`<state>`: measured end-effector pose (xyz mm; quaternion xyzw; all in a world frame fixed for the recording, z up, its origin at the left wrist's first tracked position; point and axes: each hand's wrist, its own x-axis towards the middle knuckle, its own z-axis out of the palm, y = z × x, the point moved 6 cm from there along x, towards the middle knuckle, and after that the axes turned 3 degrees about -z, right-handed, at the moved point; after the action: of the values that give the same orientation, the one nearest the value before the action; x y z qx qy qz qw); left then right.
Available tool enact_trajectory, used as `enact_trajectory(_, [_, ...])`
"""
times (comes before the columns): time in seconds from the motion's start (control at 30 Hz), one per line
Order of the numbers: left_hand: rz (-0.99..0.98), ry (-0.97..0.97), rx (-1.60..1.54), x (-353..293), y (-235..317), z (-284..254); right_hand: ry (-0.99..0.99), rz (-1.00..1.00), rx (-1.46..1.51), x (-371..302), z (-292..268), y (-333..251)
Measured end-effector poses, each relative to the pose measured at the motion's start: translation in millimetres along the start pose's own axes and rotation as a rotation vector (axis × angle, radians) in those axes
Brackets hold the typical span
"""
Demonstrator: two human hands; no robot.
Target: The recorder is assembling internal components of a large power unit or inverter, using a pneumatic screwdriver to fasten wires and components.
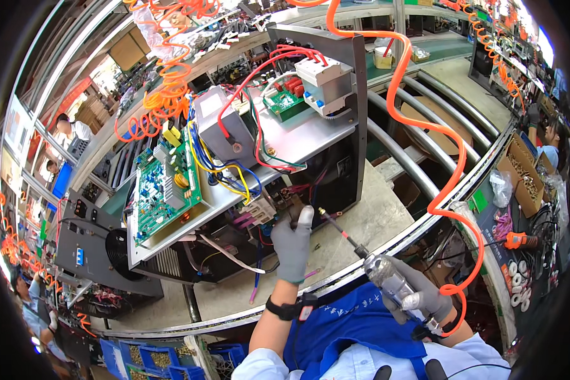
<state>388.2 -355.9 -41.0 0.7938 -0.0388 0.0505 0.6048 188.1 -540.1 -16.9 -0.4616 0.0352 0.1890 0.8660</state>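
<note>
My right hand (418, 288), in a grey glove, is wrapped round an air screwdriver (389, 275) with a silver body. Its long bit points up and left toward the opened machine, with a small brass-coloured piece (323, 211) at the tip. Near that tip is my left hand (291, 247), also gloved, at the machine's lower front beside a white terminal block (258, 211). Its thumb points up; the other fingers are curled and partly hidden, so what they grip does not show. The machine's metal shelf (234, 196) carries a green circuit board (164, 190).
An orange air hose (446, 133) runs from overhead to the screwdriver. Metal rollers (402, 152) lie right of the machine; a second machine (95, 247) stands left. Blue bins (155, 358) of small hardware sit below left. A cardboard box (519, 171) is at right, and co-workers are farther off.
</note>
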Motion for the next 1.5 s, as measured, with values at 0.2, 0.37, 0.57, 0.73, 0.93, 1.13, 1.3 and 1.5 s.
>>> enact_trajectory(0.2, [0.154, 0.053, 0.160, 23.3, -19.6, 19.6, -0.002, -0.040, 0.082, -3.0, -3.1, -6.0])
enact_trajectory(0.37, [0.226, 0.124, -0.186, 12.5, -7.6, -4.7, -0.056, -0.017, 0.009, 4.5, 2.7, -3.0])
enact_trajectory(0.57, [-0.190, 0.027, -0.569, 12.6, -17.4, -5.6, -0.130, 0.006, -0.003, 24.3, 14.9, -0.3])
enact_trajectory(0.73, [-0.287, 0.008, -0.670, 12.5, -22.8, -1.2, -0.157, -0.042, 0.017, 36.4, 21.0, -1.0])
enact_trajectory(0.93, [-0.321, -0.036, -0.740, 5.5, -18.0, 4.4, -0.153, 0.000, 0.024, 43.6, 21.1, 3.2])
enact_trajectory(1.13, [-0.198, 0.072, -0.438, 0.3, -3.5, -1.1, -0.095, 0.022, 0.023, 45.4, 22.1, 5.0])
enact_trajectory(1.3, [-0.395, -0.005, -0.938, 5.4, -8.1, 12.7, -0.086, 0.009, -0.008, 46.9, 22.1, 3.4])
enact_trajectory(1.5, [-0.243, 0.040, -0.827, -27.6, -28.8, -2.9, -0.091, -0.019, 0.002, 45.2, 18.4, -0.5])
